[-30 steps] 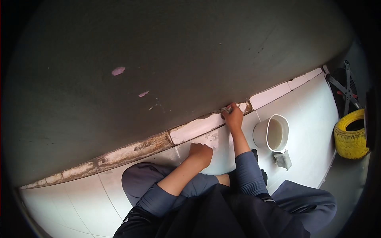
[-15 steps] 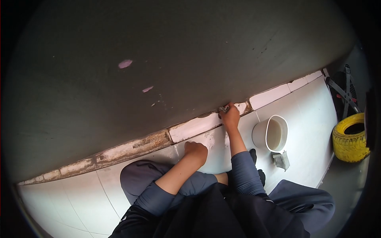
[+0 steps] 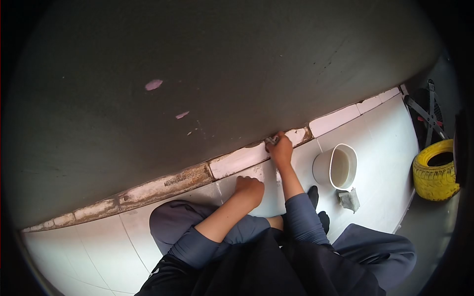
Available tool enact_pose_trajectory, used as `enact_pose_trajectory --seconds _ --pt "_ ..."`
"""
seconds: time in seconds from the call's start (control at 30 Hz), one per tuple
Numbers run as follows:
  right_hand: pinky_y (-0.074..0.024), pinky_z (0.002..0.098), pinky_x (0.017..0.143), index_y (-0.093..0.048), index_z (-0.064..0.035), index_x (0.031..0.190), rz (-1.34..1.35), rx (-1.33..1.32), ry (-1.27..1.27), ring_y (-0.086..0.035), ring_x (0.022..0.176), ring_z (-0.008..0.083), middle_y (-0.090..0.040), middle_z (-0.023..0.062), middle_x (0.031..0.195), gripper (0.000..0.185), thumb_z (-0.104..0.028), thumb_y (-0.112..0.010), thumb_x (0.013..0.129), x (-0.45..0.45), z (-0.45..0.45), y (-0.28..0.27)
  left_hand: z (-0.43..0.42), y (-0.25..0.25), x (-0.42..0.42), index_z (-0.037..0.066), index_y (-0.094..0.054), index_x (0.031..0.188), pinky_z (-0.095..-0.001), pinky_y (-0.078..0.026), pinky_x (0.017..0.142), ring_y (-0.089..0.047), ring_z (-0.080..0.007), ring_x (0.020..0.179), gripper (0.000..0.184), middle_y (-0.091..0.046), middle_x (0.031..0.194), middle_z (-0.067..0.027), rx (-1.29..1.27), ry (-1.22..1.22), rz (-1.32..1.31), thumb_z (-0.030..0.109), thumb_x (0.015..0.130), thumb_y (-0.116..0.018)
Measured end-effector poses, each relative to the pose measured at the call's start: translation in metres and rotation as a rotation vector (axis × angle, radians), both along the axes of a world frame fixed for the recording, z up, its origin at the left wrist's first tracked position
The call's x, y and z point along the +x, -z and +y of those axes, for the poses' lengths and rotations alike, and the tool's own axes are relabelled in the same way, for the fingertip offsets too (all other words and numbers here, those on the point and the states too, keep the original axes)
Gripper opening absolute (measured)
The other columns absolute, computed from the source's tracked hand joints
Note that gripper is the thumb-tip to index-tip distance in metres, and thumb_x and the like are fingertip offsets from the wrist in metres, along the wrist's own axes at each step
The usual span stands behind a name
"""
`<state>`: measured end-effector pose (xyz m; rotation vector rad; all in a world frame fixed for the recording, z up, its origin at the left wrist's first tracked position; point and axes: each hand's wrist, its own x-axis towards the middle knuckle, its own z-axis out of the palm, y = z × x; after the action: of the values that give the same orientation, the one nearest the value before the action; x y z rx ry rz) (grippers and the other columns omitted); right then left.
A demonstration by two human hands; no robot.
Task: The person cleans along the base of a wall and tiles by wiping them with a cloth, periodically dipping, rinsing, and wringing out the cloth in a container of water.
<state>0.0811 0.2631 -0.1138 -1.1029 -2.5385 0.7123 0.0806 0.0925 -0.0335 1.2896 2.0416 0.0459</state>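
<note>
My right hand (image 3: 281, 149) presses a small crumpled grey cloth (image 3: 271, 141) against the white skirting tile (image 3: 240, 160) at the foot of the wall. Its fingers are closed round the cloth and partly cover it. Brown stains and worn patches mark the skirting on both sides. My left hand (image 3: 250, 190) is closed in a fist near the floor, just in front of the skirting; its fingers are turned away, so anything inside is hidden.
A white bucket (image 3: 321, 167) of cloudy liquid stands right of my right arm. Beside it lies a grey cloth-like piece (image 3: 350, 200). A yellow tyre (image 3: 434, 180) and a black-and-grey metal frame (image 3: 431, 116) are at far right. The dark wall (image 3: 237, 64) has chipped pinkish spots.
My right hand has slid slightly left and down along the skirting with the cloth. My left fist has shifted a little to the right.
</note>
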Motion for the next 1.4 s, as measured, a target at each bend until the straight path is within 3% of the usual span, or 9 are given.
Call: enact_pose_trajectory --seconds 0.17,0.23,0.43,0.73,0.93,1.1,1.17,1.27,1.4 --pt "-0.0482 0.0415 0.072 -0.057 -0.0009 0.088 -0.009 -0.153 0.032 -0.061 0.081 0.0355 -0.064 0.0186 0.082 0.032 -0.015 -0.071 0.063 0.002 0.013 -0.013 -0.006 0.006 0.002 0.005 -0.065 0.091 -0.0442 -0.045 0.076 -0.061 -0.0298 0.090 0.023 -0.064 0.093 -0.0136 0.020 0.011 -0.051 0.007 0.078 -0.046" --pt "-0.0484 0.0411 0.071 -0.058 -0.0008 0.089 0.004 -0.093 0.032 -0.061 0.081 0.0350 -0.064 0.0183 0.081 0.032 -0.016 -0.070 0.064 0.002 0.020 -0.014 -0.009 0.006 -0.001 0.006 -0.064 0.094 -0.0440 -0.045 0.076 -0.061 -0.0292 0.091 0.024 -0.065 0.093 -0.0120 -0.143 -0.006 0.022 0.008 0.078 -0.046" --pt "-0.0478 0.0430 0.071 -0.057 -0.0008 0.088 0.031 -0.079 0.029 -0.060 0.079 0.0371 -0.063 0.0193 0.081 0.033 -0.018 -0.072 0.064 -0.003 -0.015 0.003 0.001 0.005 0.003 0.007 -0.066 0.090 -0.0430 -0.046 0.076 -0.061 -0.0286 0.091 0.021 -0.065 0.093 -0.0115 0.073 -0.016 0.037 0.009 0.078 -0.048" --pt "-0.0477 0.0428 0.072 -0.055 -0.0002 0.090 0.008 -0.094 0.123 -0.060 0.084 0.0365 -0.062 0.0198 0.085 0.033 -0.013 -0.070 0.063 -0.008 -0.014 -0.004 -0.003 0.003 -0.003 0.006 -0.063 0.097 -0.0424 -0.045 0.077 -0.061 -0.0286 0.093 0.024 -0.064 0.097 -0.0128 -0.159 0.030 0.056 0.011 0.080 -0.048" --pt "-0.0478 0.0430 0.074 -0.055 -0.0009 0.088 -0.010 -0.133 0.045 -0.060 0.084 0.0366 -0.063 0.0194 0.085 0.034 -0.016 -0.071 0.062 -0.009 -0.023 -0.005 0.000 0.001 0.002 0.006 -0.065 0.095 -0.0434 -0.044 0.079 -0.061 -0.0280 0.094 0.024 -0.064 0.097 -0.0129 0.010 -0.004 -0.035 0.009 0.079 -0.047" --pt "-0.0481 0.0431 0.071 -0.056 -0.0010 0.085 0.010 -0.115 0.044 -0.061 0.081 0.0375 -0.063 0.0199 0.082 0.034 -0.019 -0.073 0.062 -0.008 -0.014 -0.005 -0.007 0.002 -0.004 0.006 -0.064 0.095 -0.0441 -0.044 0.080 -0.060 -0.0282 0.094 0.023 -0.064 0.097 -0.0130 -0.094 -0.013 0.005 0.009 0.079 -0.047" --pt "-0.0492 0.0391 0.069 -0.057 -0.0024 0.087 0.001 -0.088 0.004 -0.063 0.075 0.0313 -0.065 0.0149 0.080 0.030 -0.016 -0.072 0.066 -0.003 -0.006 -0.004 -0.006 0.000 -0.009 0.006 -0.064 0.094 -0.0444 -0.044 0.080 -0.060 -0.0284 0.094 0.023 -0.064 0.097 -0.0132 -0.114 -0.034 0.024 0.009 0.079 -0.047" --pt "-0.0490 0.0268 0.063 -0.059 -0.0074 0.100 0.300 -0.999 -0.156 -0.055 0.070 0.0099 -0.060 0.0006 0.080 0.019 -0.006 -0.062 0.082 0.014 0.004 -0.019 -0.005 -0.006 -0.009 0.006 -0.064 0.093 -0.0451 -0.043 0.083 -0.061 -0.0288 0.094 0.022 -0.064 0.096 -0.0133 -0.026 -0.025 0.003 0.009 0.079 -0.047" --pt "-0.0525 0.0295 0.063 -0.053 -0.0061 0.109 0.458 -1.479 -0.145 -0.057 0.077 0.0136 -0.056 0.0048 0.090 0.025 -0.006 -0.059 0.085 0.038 0.003 -0.040 -0.002 -0.003 -0.006 0.006 -0.064 0.093 -0.0454 -0.043 0.084 -0.061 -0.0289 0.093 0.023 -0.064 0.096 -0.0133 -0.027 -0.027 -0.008 0.009 0.079 -0.047"
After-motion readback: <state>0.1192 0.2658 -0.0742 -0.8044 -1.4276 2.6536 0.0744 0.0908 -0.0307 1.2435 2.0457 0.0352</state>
